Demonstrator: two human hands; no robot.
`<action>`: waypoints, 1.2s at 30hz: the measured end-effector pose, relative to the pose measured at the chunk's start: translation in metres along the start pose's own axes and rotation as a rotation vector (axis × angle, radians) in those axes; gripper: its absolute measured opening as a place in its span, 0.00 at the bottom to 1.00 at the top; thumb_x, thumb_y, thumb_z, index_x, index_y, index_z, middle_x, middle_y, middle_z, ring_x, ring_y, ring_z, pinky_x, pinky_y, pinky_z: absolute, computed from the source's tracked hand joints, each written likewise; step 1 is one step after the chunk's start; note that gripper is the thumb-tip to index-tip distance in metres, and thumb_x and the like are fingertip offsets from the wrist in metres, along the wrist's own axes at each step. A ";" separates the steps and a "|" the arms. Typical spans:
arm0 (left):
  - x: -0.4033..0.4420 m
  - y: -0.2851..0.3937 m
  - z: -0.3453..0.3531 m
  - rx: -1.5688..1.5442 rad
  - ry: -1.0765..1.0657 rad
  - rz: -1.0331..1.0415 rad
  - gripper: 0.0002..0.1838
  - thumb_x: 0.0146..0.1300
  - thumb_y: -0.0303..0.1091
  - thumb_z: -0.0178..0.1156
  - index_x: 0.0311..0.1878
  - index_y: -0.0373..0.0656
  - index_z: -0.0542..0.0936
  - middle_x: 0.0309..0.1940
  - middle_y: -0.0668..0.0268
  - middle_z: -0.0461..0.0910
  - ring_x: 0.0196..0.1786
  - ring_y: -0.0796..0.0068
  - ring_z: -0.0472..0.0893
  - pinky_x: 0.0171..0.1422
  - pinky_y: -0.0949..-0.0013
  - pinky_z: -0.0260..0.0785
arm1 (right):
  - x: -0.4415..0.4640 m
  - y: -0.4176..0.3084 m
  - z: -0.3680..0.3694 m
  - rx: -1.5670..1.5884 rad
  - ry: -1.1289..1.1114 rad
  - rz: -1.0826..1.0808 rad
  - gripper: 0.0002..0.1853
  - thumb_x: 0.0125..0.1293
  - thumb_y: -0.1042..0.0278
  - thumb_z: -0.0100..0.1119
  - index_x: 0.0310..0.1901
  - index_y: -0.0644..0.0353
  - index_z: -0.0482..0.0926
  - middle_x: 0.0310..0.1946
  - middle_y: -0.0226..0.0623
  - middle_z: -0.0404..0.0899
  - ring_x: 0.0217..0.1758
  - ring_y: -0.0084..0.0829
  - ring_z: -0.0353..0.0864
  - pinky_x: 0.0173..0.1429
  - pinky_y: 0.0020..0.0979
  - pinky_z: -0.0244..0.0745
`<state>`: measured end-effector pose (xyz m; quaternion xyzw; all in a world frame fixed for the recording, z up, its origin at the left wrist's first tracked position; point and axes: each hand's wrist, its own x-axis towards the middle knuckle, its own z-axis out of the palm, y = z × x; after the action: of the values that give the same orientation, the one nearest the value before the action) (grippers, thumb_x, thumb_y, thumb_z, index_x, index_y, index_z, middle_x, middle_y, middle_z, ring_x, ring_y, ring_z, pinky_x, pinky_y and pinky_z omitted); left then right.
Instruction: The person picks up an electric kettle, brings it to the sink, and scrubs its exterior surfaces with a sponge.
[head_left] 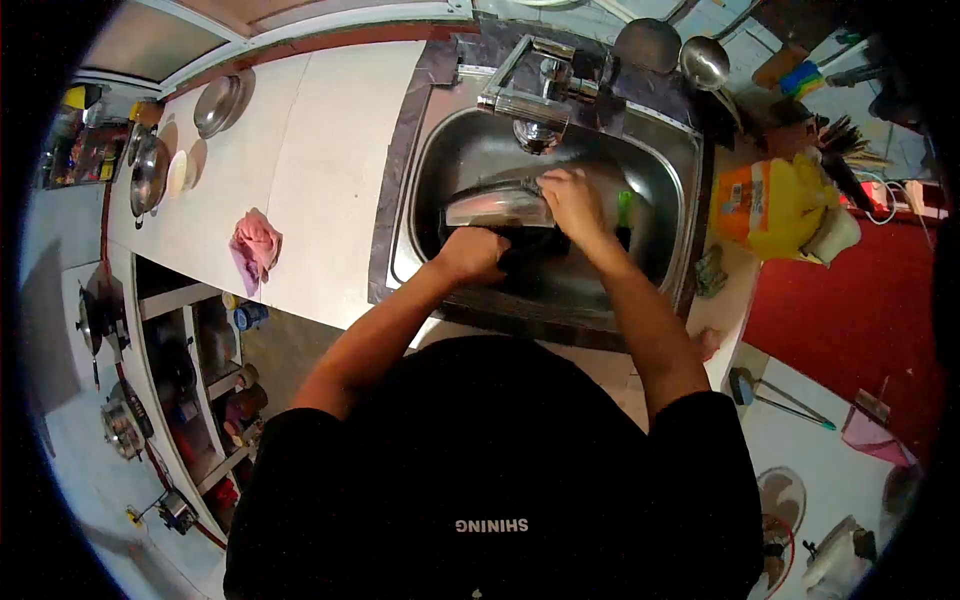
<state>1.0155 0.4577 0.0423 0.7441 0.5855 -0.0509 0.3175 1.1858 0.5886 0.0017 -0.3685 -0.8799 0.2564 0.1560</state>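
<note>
Shiny vessel (495, 209), type unclear, in the sink (660, 180), nearer its left edge; long axis runs left-right. My left fingers (490, 248) clench its dark near side; it lies left of my right fingers (556, 179), touching its right end, grip unclear.

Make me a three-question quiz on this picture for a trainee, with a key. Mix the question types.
1. True or false: the left hand and the right hand are both at the dark-rimmed item in the sink.
2. What colour is the crumpled cloth on the white counter?
A) green
B) pink
C) black
3. Fill in: the yellow bag stands on the person's ____ side of the sink.

Key: 1. True. 2. B. 3. right.
</note>
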 end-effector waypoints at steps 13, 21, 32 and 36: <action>-0.007 0.006 0.006 -0.018 -0.026 0.014 0.14 0.45 0.41 0.64 0.33 0.44 0.79 0.29 0.57 0.81 0.36 0.55 0.80 0.40 0.55 0.72 | 0.081 0.004 0.015 -0.226 -0.483 0.632 0.15 0.59 0.64 0.53 0.47 0.56 0.80 0.51 0.44 0.77 0.52 0.50 0.77 0.56 0.40 0.72; -0.008 0.007 0.018 -0.022 0.024 -0.001 0.11 0.45 0.39 0.61 0.31 0.44 0.79 0.28 0.56 0.80 0.36 0.55 0.80 0.40 0.54 0.72 | 0.044 -0.076 0.085 -0.119 -0.209 -0.274 0.11 0.56 0.66 0.53 0.37 0.50 0.84 0.34 0.45 0.81 0.39 0.45 0.80 0.48 0.45 0.73; -0.004 0.013 0.002 -0.053 0.001 -0.058 0.16 0.44 0.43 0.63 0.34 0.44 0.80 0.31 0.57 0.81 0.38 0.55 0.80 0.44 0.56 0.72 | 0.001 -0.055 0.029 0.033 -0.077 -0.308 0.09 0.56 0.72 0.59 0.38 0.59 0.83 0.41 0.38 0.81 0.44 0.39 0.80 0.51 0.36 0.74; -0.002 0.016 -0.005 -0.024 -0.010 -0.073 0.18 0.47 0.46 0.62 0.37 0.43 0.80 0.34 0.55 0.81 0.42 0.55 0.80 0.47 0.57 0.72 | -0.001 0.012 -0.008 0.191 0.008 -0.138 0.06 0.53 0.74 0.59 0.32 0.57 0.84 0.34 0.40 0.81 0.34 0.41 0.80 0.42 0.35 0.76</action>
<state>1.0281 0.4575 0.0541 0.7182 0.6112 -0.0590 0.3272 1.1968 0.5978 0.0012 -0.2915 -0.8741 0.3262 0.2112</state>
